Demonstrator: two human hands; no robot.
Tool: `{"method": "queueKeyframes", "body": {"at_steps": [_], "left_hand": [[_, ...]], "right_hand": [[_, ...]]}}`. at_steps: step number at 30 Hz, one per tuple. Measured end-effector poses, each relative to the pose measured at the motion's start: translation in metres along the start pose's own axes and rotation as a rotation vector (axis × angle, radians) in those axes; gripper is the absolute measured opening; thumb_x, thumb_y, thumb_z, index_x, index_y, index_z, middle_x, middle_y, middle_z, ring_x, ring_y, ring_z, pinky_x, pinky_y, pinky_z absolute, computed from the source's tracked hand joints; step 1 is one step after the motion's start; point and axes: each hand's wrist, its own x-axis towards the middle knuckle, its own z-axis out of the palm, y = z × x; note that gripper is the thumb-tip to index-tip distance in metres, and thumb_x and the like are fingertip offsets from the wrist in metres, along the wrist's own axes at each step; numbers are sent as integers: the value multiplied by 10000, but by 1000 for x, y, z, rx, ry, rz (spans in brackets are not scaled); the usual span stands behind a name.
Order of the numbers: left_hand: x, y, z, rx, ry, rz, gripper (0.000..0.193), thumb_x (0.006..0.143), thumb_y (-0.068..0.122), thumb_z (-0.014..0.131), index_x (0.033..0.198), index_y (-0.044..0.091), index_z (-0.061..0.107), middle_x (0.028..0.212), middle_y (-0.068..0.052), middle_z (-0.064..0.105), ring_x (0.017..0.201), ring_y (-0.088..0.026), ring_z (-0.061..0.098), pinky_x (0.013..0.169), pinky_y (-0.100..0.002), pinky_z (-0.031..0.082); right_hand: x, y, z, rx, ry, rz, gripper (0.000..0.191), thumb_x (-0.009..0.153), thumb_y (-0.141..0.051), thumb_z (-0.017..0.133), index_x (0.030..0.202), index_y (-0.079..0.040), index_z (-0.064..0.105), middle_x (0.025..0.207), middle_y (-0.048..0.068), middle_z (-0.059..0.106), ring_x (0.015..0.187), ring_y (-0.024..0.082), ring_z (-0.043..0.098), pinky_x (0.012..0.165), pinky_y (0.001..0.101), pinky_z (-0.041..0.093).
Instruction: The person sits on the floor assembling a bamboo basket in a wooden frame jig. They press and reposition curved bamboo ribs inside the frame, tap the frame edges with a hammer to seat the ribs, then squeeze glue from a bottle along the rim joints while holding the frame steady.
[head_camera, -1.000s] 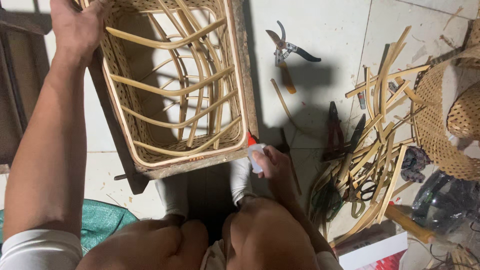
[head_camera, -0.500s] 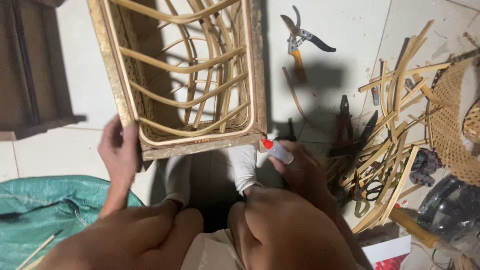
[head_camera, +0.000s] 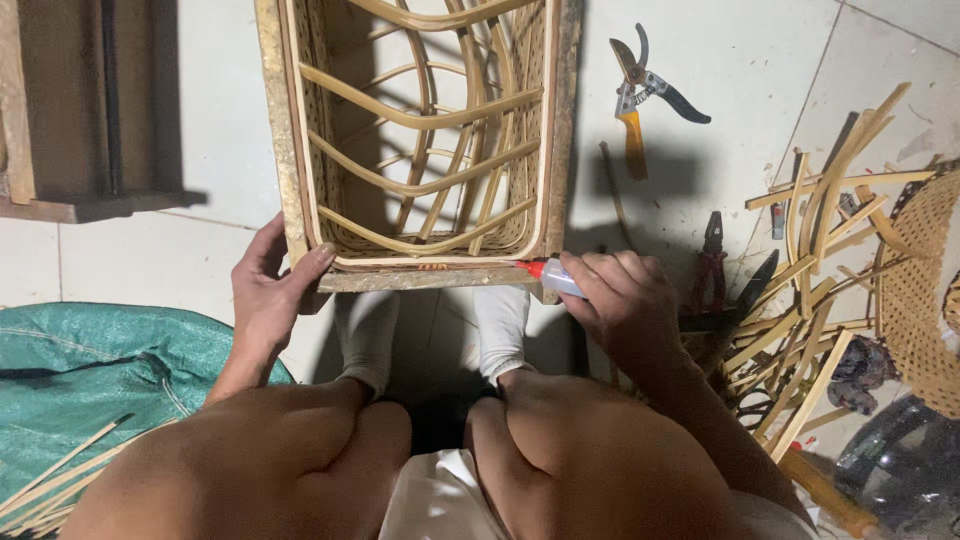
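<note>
Green woven sacking (head_camera: 90, 370) lies at your far left, plain and unlabelled. Your left hand (head_camera: 268, 295) clamps the near-left corner of the rattan frame (head_camera: 420, 150); if that hold loosens, the frame may shift and smear the bead. Your right hand (head_camera: 625, 300) wraps a small white glue bottle (head_camera: 552, 279), its red nozzle touching the near rail; squeezing hard could flood the joint. Pruning shears (head_camera: 645, 90) lie beyond.
</note>
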Motion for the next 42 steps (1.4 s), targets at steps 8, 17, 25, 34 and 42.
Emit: {"method": "queueKeyframes", "body": {"at_steps": [8,17,25,34,42], "left_hand": [[-1,4,1,37,22,-51,646,890,107,781,1460,-38,514,1285,-151,688,1141,-175,688,924,-299,612],[-6,-16,10,139,68,173,563,999,139,700,1485,-56,494,1216,-150,685,1096,-185,655,960,-315,536],[-2,-27,4,191,55,296,569,1003,148,698,1497,-41,490,1347,-146,609,1204,-216,637,1052,-351,514],[1,-31,5,272,119,388,401,1101,121,534,1463,-50,544,1316,-197,638,1231,-259,628,1071,-360,500],[3,-28,4,301,122,391,400,1120,130,459,1470,-46,543,1330,-214,645,1241,-273,626,1096,-368,476]], "right_hand": [[5,1,-4,8,-25,-50,393,809,-244,809,1157,-79,728,1001,14,683,918,194,612,848,373,446],[22,-7,-14,89,-18,-81,333,807,-259,792,1081,-86,715,910,23,659,850,229,592,827,402,452],[44,-19,-4,91,-27,-176,378,808,-261,776,1095,-23,715,870,46,637,815,225,591,786,392,436],[58,-27,-14,97,3,-249,307,796,-222,780,1055,-73,710,910,54,674,825,233,613,793,394,465],[82,-42,-6,181,-21,-277,429,702,-213,813,1058,7,718,835,92,637,787,280,610,755,414,485]]}}
